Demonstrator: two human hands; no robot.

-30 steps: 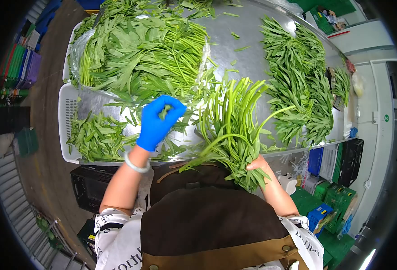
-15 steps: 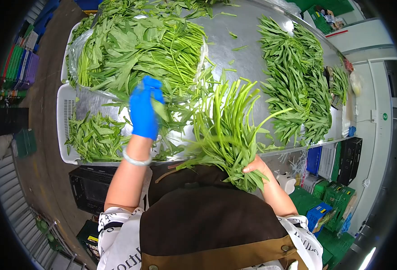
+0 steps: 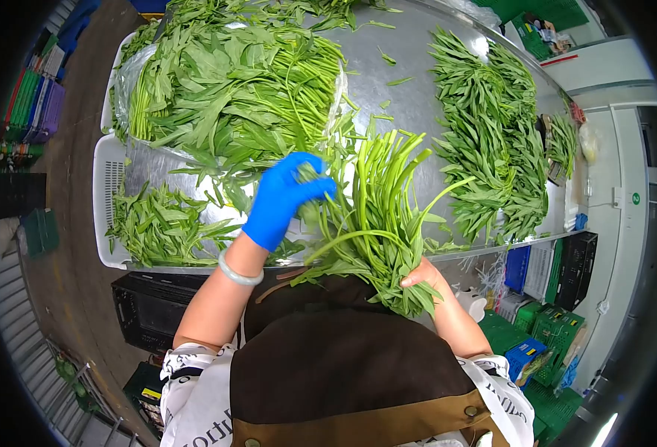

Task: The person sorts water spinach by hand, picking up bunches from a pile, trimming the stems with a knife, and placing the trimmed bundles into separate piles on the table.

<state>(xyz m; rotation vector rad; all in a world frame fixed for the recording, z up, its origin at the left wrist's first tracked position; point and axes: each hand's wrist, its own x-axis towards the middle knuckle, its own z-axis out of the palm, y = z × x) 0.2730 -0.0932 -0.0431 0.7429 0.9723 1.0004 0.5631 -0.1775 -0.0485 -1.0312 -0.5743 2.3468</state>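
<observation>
My right hand (image 3: 423, 277), bare, is closed around the leafy lower end of a bunch of long green stems (image 3: 384, 186), whose cut ends point up and away from me. My left hand (image 3: 289, 195), in a blue glove, is just left of that bunch with its fingers curled but apart. Some blurred green shows between its thumb and forefinger. A large heap of leafy stems (image 3: 239, 89) lies beyond it on the upper left. Loose leaves (image 3: 164, 223) lie in and beside a white basket (image 3: 109, 179) at the left.
Rows of leafy bunches (image 3: 492, 134) lie on the right of the metal table (image 3: 388, 56). Small stem pieces are scattered between the heaps. A black crate (image 3: 150, 313) stands below the left edge, and green crates (image 3: 559, 328) are stacked at the lower right.
My left hand has moved right and slightly down, from the heap's edge to beside the bunch. The leaf seen against its fingers is no longer clear. My right hand has kept its grip.
</observation>
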